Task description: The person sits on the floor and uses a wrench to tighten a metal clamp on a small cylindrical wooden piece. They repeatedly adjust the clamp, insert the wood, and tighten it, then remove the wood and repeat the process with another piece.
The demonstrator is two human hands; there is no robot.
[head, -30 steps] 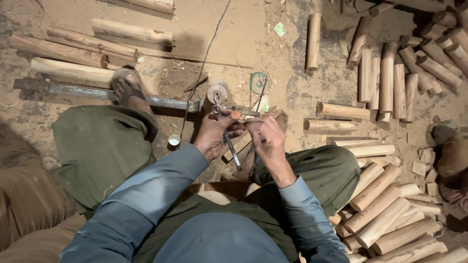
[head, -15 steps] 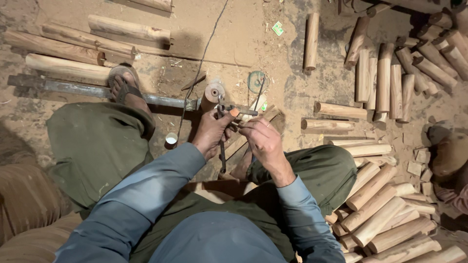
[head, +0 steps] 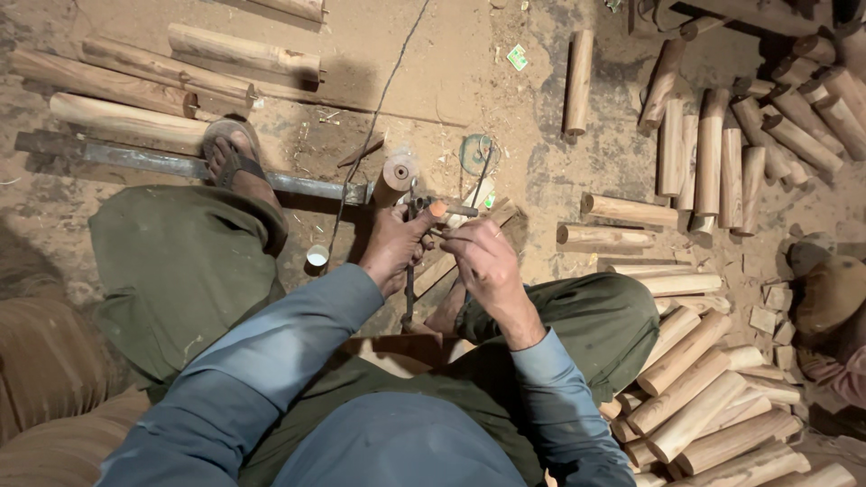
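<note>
Here, a slim dark metal tool (head: 410, 271) is standing roughly upright between the person's knees, just in front of a small round wooden piece (head: 398, 173) mounted at the end of a long metal bar (head: 162, 164) lying on the dirt floor (head: 451, 72). The left hand (head: 395, 248) is wrapping its fingers around the tool's upper part, pressed closed on it. The right hand (head: 485, 266) is sitting just beside, touching the left, its fingers pinching a thin metal rod (head: 451, 210) with an orange tip; exactly how the rod meets the tool is hard to tell. A sandalled foot (head: 233, 162) is resting on the bar. A small white cup (head: 317, 256) is lying near the left knee. Rough wooden billets (head: 695, 406) are piling up at the right, and longer logs (head: 126, 117) are lying beyond the bar.
</note>
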